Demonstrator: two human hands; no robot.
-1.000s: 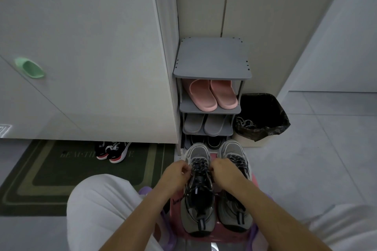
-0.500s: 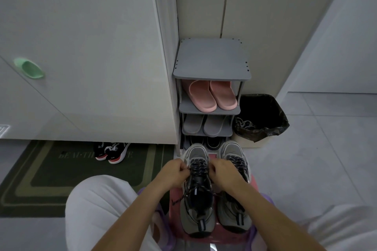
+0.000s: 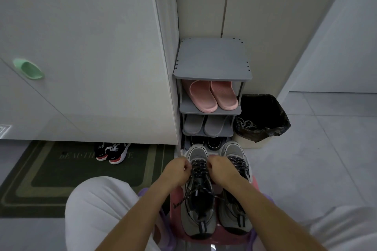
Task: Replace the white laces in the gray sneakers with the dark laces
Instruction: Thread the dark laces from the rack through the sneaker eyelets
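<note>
Pair of gray mesh sneakers [image 3: 201,228] set side by side on pink plastic stool [image 3: 175,199], toes pointed toward gray tiered shoe rack [image 3: 212,59]. Dark speckled lace [image 3: 199,166] threaded through front rows of sneaker on left; loose ends draped back over black tongue. Left hand [image 3: 177,171] and right hand [image 3: 220,170] held at either side of lacing, fingers curled tight, lace strand pinched in each. Other sneaker fully laced in dark. Tangle of white laces [image 3: 245,124] lodged in black-lined waste bin [image 3: 271,126] just beside rack.
</note>
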